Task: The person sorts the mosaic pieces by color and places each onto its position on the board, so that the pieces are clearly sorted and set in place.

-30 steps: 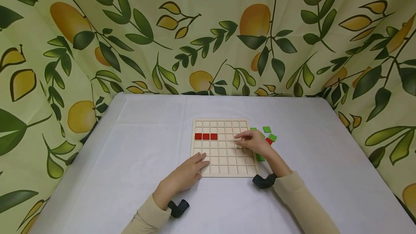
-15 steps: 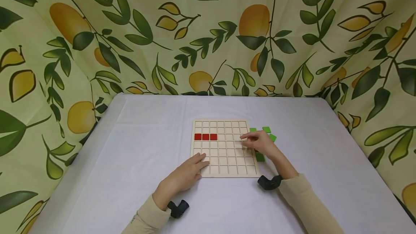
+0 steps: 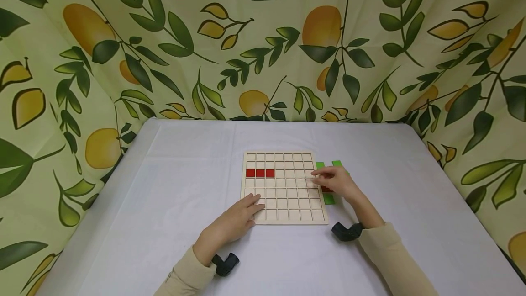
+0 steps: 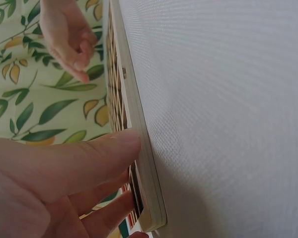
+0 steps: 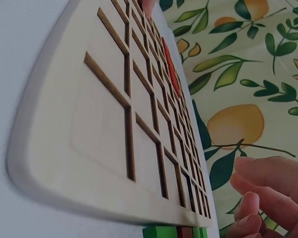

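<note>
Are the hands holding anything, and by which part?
Nothing, apparently: right hand looks empty; left hand rests on the near left corner of the board.

- L sleeve [image 3: 185, 274]: long, beige, ends at wrist; sm. dark mark on its left side, too tiny to read.
- R sleeve [image 3: 392, 259]: same beige, also long, w/ cuff at wrist.
- L cam [image 3: 226, 264]: blk, bent approx. like an elbow, right side of wrist, nr cuff.
- R cam [image 3: 347, 231]: blk too, similar bend, left side of wrist.
- L hand [image 3: 236, 218] & R hand [image 3: 338, 182]: bare.
</note>
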### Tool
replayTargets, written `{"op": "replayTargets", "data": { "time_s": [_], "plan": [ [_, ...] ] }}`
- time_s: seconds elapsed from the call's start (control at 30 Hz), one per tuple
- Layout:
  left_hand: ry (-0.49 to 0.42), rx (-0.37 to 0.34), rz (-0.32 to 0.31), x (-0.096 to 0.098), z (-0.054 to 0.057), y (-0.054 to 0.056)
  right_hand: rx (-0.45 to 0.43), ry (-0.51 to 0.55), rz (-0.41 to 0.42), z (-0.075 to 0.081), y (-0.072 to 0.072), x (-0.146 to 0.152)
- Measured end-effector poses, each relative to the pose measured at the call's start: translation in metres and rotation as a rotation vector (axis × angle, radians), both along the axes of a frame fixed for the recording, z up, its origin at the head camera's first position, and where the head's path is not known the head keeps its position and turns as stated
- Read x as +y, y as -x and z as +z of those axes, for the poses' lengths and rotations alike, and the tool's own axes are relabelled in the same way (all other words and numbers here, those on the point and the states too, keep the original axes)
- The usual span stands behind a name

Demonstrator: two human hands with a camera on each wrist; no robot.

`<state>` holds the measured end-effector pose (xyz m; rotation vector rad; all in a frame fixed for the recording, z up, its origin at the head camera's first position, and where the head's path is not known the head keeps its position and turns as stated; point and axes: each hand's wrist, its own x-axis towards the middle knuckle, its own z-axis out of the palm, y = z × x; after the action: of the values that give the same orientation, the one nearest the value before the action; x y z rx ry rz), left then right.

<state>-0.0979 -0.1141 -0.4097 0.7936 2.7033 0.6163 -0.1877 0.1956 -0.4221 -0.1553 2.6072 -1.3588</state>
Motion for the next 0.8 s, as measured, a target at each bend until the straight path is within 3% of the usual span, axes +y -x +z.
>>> {"op": "replayTargets", "data": {
  "time_s": [0.47,0.8],
  "plan": [
    [0.002,-0.003,0.0,0.0,0.001,0.0,-0.033,-0.055,-0.073,0.0,-0.001,0.01],
    [0.0,-0.02,0.008,0.0,0.001,0.0,-0.028,-0.089,-0.078,-0.003,-0.001,0.021]
  ]
}}
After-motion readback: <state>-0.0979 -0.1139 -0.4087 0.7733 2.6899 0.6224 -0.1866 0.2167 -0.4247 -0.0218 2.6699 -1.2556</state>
